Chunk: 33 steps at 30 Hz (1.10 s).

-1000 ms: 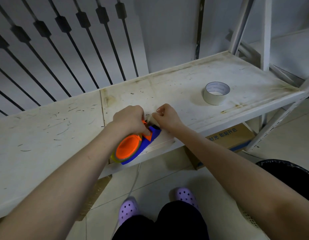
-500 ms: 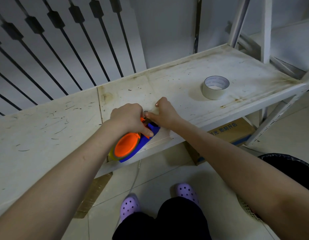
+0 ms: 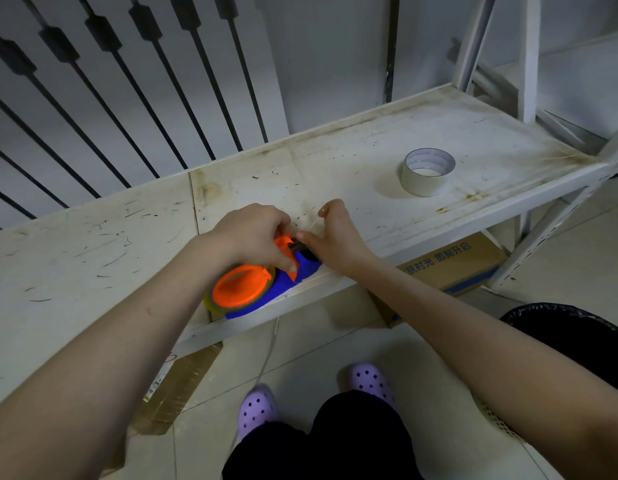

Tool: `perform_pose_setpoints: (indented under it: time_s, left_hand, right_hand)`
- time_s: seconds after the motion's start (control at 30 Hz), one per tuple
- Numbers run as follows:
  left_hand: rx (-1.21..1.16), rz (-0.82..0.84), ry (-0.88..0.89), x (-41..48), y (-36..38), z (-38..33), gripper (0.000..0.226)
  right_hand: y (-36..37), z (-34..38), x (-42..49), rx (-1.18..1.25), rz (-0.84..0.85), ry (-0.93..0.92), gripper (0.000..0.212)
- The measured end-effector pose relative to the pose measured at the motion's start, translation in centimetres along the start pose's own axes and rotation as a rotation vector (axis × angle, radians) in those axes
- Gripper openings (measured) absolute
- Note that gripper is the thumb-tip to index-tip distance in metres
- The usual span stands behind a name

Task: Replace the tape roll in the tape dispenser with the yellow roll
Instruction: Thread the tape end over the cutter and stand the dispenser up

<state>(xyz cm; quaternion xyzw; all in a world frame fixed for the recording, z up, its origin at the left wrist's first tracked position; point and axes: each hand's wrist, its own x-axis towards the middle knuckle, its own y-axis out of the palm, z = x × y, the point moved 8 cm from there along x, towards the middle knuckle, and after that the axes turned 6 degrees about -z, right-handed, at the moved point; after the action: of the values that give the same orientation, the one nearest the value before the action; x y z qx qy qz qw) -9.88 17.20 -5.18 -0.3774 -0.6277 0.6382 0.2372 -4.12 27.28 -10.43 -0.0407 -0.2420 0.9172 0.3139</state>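
The blue tape dispenser with an orange hub lies at the front edge of the white shelf. A yellow roll sits around the hub; only its rim shows. My left hand grips the dispenser from above, thumb on the orange flap. My right hand pinches at the dispenser's dark front end, where the roller is; what its fingertips hold is hidden. A pale grey tape roll stands on the shelf to the right, apart from both hands.
Black railing bars run behind the shelf. A cardboard box sits under the shelf on the right, and a flat carton on the left. A dark bin is at the right. My feet in purple clogs stand on the tiled floor.
My right hand slid from the shelf surface down onto the dispenser's front end, its fingers closing there. My left hand kept its grip. The view shifted slightly.
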Motion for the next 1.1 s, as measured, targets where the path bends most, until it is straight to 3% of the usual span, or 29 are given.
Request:
perform_pose_setpoints:
  time_s: [0.23, 0.3, 0.37, 0.43, 0.87, 1.0, 1.1]
  left_hand:
    - [0.126, 0.038, 0.098, -0.8, -0.1, -0.7, 0.084]
    - [0.133, -0.073, 0.118, -1.7, -0.9, -1.5, 0.068]
    - [0.173, -0.21, 0.154, -2.9, -1.8, -2.3, 0.032]
    - [0.222, -0.256, 0.145, -3.8, -1.6, -2.4, 0.017]
    - [0.257, -0.112, 0.091, -3.4, 0.6, -2.0, 0.03]
    - [0.239, -0.039, 0.085, -3.2, 0.7, -2.2, 0.031]
    - [0.196, -0.021, 0.076, -3.1, 0.3, -2.6, 0.044]
  right_hand:
    - [-0.9, -1.8, -3.6, 0.179, -0.133, 0.169, 0.042]
    - [-1.1, -2.0, -4.1, 0.212, -0.161, 0.185, 0.042]
    - [-1.2, -2.0, -4.3, 0.23, -0.168, 0.197, 0.045]
    - [-1.3, -1.9, -4.5, 0.232, -0.181, 0.195, 0.047]
    - [-2.1, -2.7, -7.7, 0.388, -0.255, 0.279, 0.042]
    - [-1.5, -3.8, -8.8, 0.408, -0.266, 0.373, 0.051]
    - [-1.6, -4.2, -9.1, 0.416, -0.288, 0.399, 0.052]
